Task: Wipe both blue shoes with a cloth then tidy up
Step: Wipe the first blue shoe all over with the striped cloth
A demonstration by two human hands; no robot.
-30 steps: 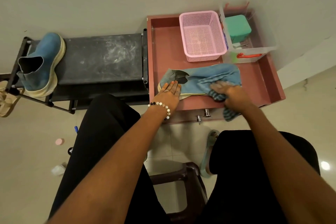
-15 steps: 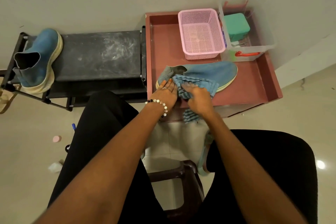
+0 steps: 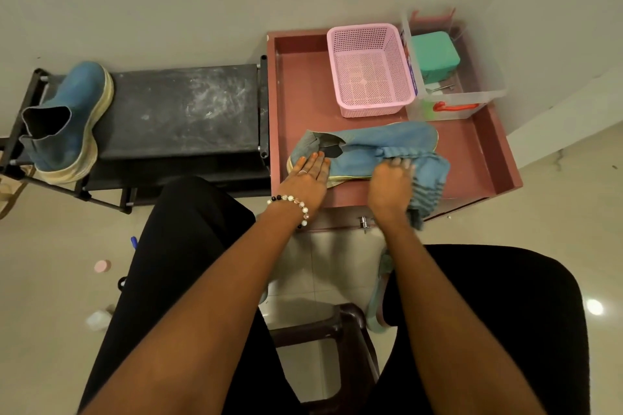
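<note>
Red tray (image 3: 478,158): blue shoe (image 3: 367,145) lengthwise left-right, toe right, cloth (image 3: 428,175) on it.

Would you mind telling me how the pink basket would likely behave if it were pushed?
The pink basket looks like thin perforated plastic and empty, so probably light and prone to sliding. Its wide flat base suggests it would hardly tip.

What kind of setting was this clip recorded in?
Probably a home entryway or shoe corner: a black shoe rack holding a blue shoe against a plain wall, a reddish tray-top cabinet with a pink basket, and glossy tiled floor.
</note>
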